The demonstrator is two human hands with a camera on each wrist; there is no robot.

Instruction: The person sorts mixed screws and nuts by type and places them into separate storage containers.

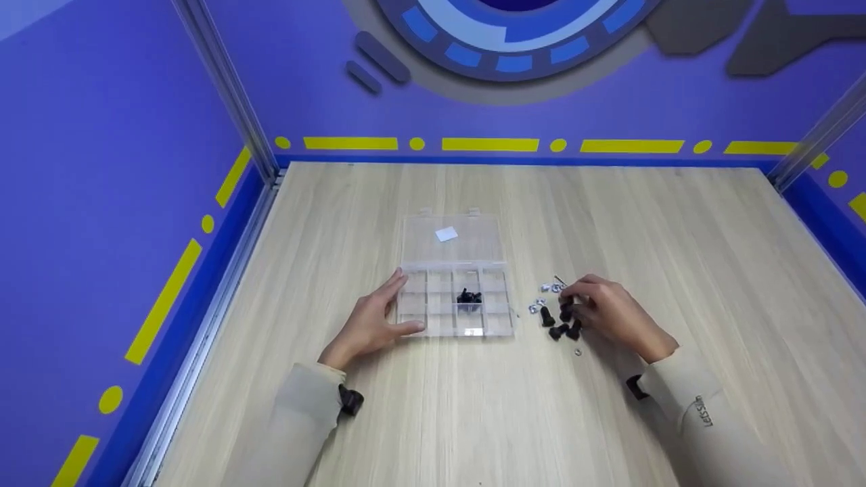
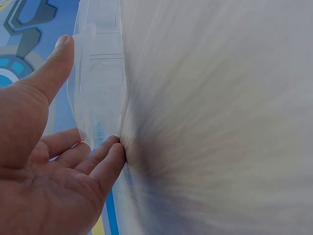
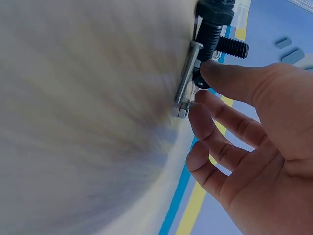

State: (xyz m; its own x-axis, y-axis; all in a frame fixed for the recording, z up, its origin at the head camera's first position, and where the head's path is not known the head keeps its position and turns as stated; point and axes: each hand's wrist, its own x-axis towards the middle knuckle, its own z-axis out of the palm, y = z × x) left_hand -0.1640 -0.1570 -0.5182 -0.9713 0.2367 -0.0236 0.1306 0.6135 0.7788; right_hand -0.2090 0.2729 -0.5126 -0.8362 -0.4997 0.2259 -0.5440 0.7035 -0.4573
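Note:
A clear plastic compartment box (image 1: 454, 319) lies with its lid raised back. Several small black screws (image 1: 468, 299) sit in one of its compartments. My left hand (image 1: 369, 323) rests at its left side, fingers along the edge and thumb by the front corner. To the right, my right hand (image 1: 612, 312) reaches down into loose hardware. Its thumb and index fingertip close around a small black screw (image 3: 198, 80), partly hidden by the thumb. Beside the fingertips stand a large black bolt (image 3: 209, 39) and a long silver bolt (image 3: 187, 73).
Black bolts (image 1: 557, 331) lie loosely between the box and my right hand. Silver nuts (image 1: 534, 308) are scattered among them, with one nut (image 1: 578, 352) apart toward the front. A white label (image 1: 446, 234) is on the lid. Blue panels border the wooden table (image 1: 433, 419).

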